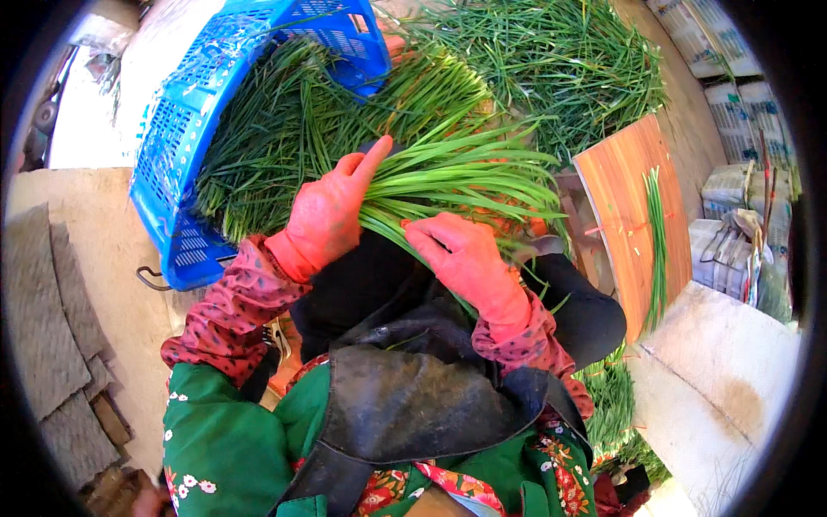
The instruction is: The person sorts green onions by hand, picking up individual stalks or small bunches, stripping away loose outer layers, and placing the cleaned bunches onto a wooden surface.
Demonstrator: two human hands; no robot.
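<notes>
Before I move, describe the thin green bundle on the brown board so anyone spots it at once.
Right of the gloved right hand is a brown board. Along its right side lies the thin green bundle. Unlike the large tangled heap farther off, it is narrow and nearly straight.

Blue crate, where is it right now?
The blue crate is at the head view's upper left, beyond the left hand, with green stalks inside.

Legible lettering: none, from where I stand. Item: blue crate (172, 125), pale marks along its outer wall (too small to make out, even squinting). Item: stacked pale packages (732, 121) at the far right, dark bluish print on them, blurred and unreadable.
</notes>
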